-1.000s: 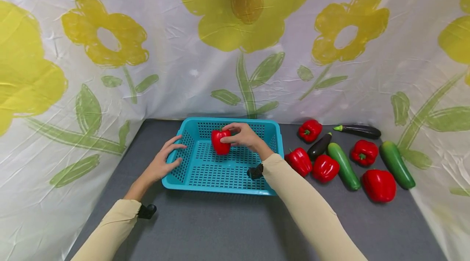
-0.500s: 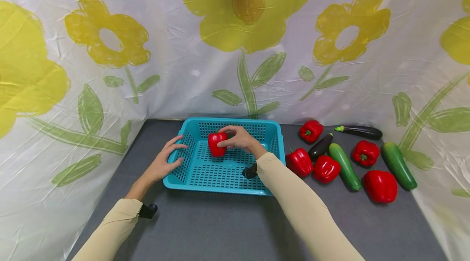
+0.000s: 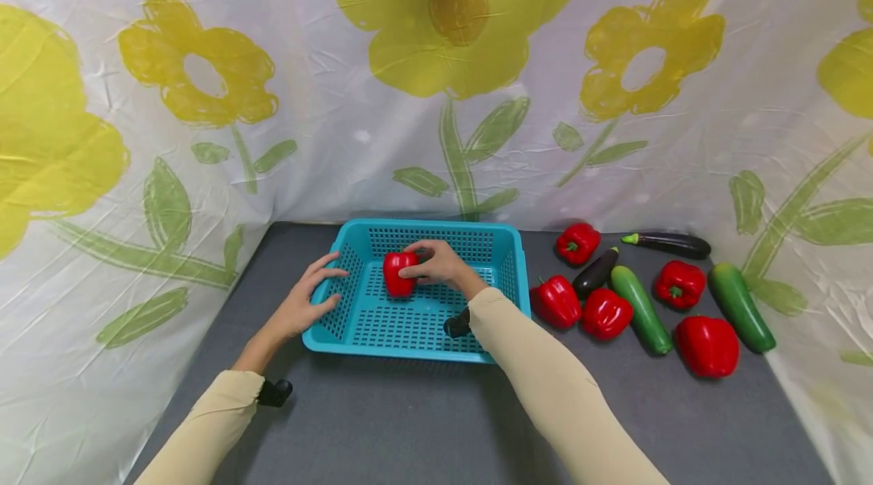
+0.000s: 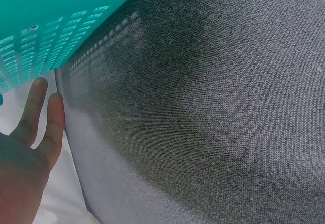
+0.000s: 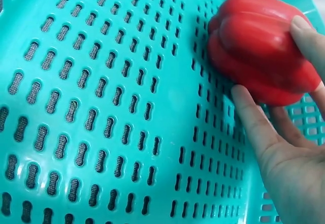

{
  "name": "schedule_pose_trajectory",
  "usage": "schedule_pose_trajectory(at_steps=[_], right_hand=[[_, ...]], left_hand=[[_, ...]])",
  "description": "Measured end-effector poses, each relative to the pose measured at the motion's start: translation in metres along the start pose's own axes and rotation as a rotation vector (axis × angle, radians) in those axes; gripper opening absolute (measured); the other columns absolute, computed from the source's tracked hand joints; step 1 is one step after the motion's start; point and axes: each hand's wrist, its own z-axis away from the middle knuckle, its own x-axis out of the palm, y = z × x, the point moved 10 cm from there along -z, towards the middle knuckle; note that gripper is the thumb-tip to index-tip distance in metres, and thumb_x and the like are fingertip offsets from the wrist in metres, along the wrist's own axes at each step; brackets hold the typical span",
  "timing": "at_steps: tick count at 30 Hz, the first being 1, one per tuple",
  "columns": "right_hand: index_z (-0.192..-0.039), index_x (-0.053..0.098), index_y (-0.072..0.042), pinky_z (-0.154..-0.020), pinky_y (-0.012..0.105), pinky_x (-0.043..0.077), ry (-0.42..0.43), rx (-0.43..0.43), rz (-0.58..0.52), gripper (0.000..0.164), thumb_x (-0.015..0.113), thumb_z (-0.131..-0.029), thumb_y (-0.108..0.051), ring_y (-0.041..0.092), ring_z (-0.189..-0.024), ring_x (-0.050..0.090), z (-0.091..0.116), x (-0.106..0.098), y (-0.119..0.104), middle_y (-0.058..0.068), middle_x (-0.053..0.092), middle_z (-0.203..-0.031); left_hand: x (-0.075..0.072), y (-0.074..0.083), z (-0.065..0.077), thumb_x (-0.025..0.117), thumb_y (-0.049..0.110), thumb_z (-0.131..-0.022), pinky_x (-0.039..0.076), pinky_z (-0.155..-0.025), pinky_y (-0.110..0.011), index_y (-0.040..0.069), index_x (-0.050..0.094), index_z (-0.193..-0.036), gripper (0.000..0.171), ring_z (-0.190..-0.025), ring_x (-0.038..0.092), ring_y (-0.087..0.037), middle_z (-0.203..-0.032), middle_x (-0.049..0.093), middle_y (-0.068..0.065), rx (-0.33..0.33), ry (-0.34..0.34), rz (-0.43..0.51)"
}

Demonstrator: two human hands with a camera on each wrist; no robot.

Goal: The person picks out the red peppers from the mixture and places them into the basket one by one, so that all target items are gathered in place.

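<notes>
A red bell pepper (image 3: 398, 275) is in the blue plastic basket (image 3: 409, 353), left of its middle. My right hand (image 3: 442, 267) holds it from the right side, with thumb and fingers on its skin. Close up in the right wrist view, the pepper (image 5: 259, 46) is low over the slotted basket floor; whether it touches the floor I cannot tell. At the basket's left side is my left hand (image 3: 305, 299), its spread, fairly straight fingers against the rim and wall. The left wrist view shows two of its fingers (image 4: 55, 120) beside the outer wall.
Right of the basket lie several red bell peppers (image 3: 607, 314), two eggplants (image 3: 596, 273) and two green zucchinis (image 3: 641, 309) on the dark grey table (image 3: 409, 424). A flowered white curtain (image 3: 327, 151) stands behind the table and along its sides.
My right hand has moved the bell pepper a little left and toward me, lower in the basket. My left hand stays at the basket's left side.
</notes>
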Motion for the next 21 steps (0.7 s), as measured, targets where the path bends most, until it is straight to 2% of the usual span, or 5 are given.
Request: schedule_pose_trajectory(at_steps=[6,8,14,21], right_hand=[[-0.129,0.064,-0.004,-0.088,0.053,0.053,0.008,0.009,-0.006,0.048,0.083,-0.085,-0.004,0.035,-0.112,0.061,0.0,0.001,0.002,0.018,0.06,-0.123],[-0.131,0.063,-0.003,-0.089,0.054,0.053,0.007,0.003,0.0,0.049,0.082,-0.086,-0.005,0.036,-0.112,0.06,0.0,0.002,0.001,0.019,0.06,-0.124],[-0.132,0.063,-0.003,-0.089,0.055,0.052,0.008,0.0,0.012,0.049,0.081,-0.087,-0.006,0.036,-0.115,0.059,0.001,0.003,0.001,0.019,0.06,-0.126],[-0.132,0.063,-0.005,-0.091,0.056,0.051,0.012,0.019,0.03,0.051,0.083,-0.086,-0.008,0.036,-0.114,0.059,0.002,0.001,0.001,0.019,0.06,-0.126]], left_hand=[[0.0,0.005,0.0,0.064,-0.014,-0.088,0.02,-0.102,-0.076,-0.012,0.058,-0.126,0.038,-0.143,0.019,-0.053,-0.155,0.027,-0.034,-0.011,-0.005,-0.004],[-0.002,0.013,-0.001,0.064,-0.013,-0.088,0.02,-0.102,-0.076,-0.011,0.059,-0.126,0.038,-0.143,0.02,-0.053,-0.155,0.028,-0.033,-0.002,-0.003,-0.003],[-0.006,0.042,-0.003,0.064,-0.016,-0.086,0.021,-0.098,-0.079,-0.01,0.06,-0.122,0.037,-0.137,0.022,-0.061,-0.148,0.03,-0.042,0.037,-0.004,0.011],[-0.007,0.046,-0.003,0.064,-0.016,-0.087,0.022,-0.1,-0.077,-0.01,0.06,-0.123,0.037,-0.138,0.022,-0.061,-0.149,0.03,-0.041,0.01,-0.017,0.01]])
